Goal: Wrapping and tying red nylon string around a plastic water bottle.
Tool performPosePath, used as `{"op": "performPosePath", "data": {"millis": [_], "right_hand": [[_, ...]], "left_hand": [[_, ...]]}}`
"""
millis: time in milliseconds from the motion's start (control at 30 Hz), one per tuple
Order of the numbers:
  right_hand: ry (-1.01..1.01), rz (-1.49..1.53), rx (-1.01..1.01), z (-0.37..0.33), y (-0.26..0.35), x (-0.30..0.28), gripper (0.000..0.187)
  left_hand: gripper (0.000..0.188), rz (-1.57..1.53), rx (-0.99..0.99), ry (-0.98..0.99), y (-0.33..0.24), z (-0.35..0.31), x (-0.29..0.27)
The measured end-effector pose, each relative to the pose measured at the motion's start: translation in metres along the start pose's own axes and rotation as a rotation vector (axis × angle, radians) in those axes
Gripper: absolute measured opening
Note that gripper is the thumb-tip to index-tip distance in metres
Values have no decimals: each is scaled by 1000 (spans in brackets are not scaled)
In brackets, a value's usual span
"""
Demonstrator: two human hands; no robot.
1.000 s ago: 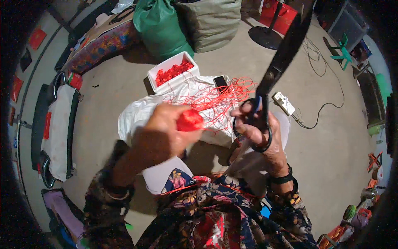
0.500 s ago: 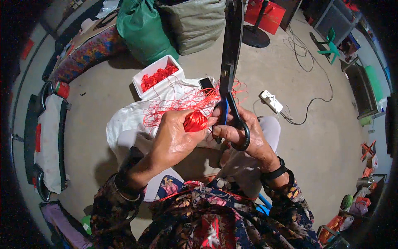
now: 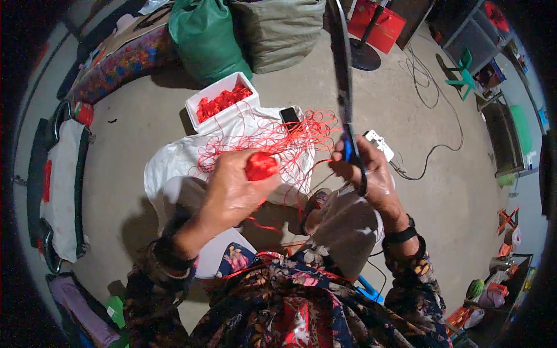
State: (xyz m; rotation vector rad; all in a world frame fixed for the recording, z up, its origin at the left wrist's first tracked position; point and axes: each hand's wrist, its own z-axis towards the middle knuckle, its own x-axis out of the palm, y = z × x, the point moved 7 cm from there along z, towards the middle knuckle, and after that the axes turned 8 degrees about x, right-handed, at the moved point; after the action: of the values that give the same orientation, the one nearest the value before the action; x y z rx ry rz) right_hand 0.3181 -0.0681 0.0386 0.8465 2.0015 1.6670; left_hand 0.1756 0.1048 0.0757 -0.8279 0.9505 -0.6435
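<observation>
My left hand [image 3: 235, 188] is closed round a bundle of shiny red cord [image 3: 262, 166], whose rounded end shows above the fist. To its right, my right hand [image 3: 374, 174] holds large black-handled scissors [image 3: 344, 87], blades pointing away from me. A bit of blue shows at the scissors' handle. A strand of red cord runs near the right fingertips; whether they pinch it I cannot tell. Beyond both hands, loose tangled red cord [image 3: 232, 152] spreads over a white cloth [image 3: 174, 163]. Behind it stands a white box [image 3: 193, 111] with red cord [image 3: 223, 104] inside.
A black phone [image 3: 289, 118] lies on the cloth. A white power strip [image 3: 380, 145] with a dark cable [image 3: 432, 152] is at the right. Green [image 3: 206, 43] and grey [image 3: 281, 37] sacks stand at the back, beside a round black stand base [image 3: 365, 57]. My knees flank the cloth's near edge.
My right hand with the scissors has moved right, away from the left hand. The red bundle has turned in my left fist, and a red strand now hangs below it.
</observation>
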Motion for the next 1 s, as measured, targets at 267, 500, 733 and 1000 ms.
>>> {"op": "performPosePath", "data": {"millis": [267, 500, 733, 1000], "right_hand": [[-310, -238, -121, 30, -10, -120, 23], [-502, -542, -313, 48, 10, -254, 26], [-648, -494, -214, 42, -35, -304, 26], [-712, -375, 81, 16, -110, -311, 26]], "left_hand": [[14, 89, -439, -142, 33, -51, -119], [11, -57, -531, -545, 5, -87, -161], [10, 28, -558, -524, 30, -103, -180], [12, -100, -559, -659, 55, -124, -206]]}}
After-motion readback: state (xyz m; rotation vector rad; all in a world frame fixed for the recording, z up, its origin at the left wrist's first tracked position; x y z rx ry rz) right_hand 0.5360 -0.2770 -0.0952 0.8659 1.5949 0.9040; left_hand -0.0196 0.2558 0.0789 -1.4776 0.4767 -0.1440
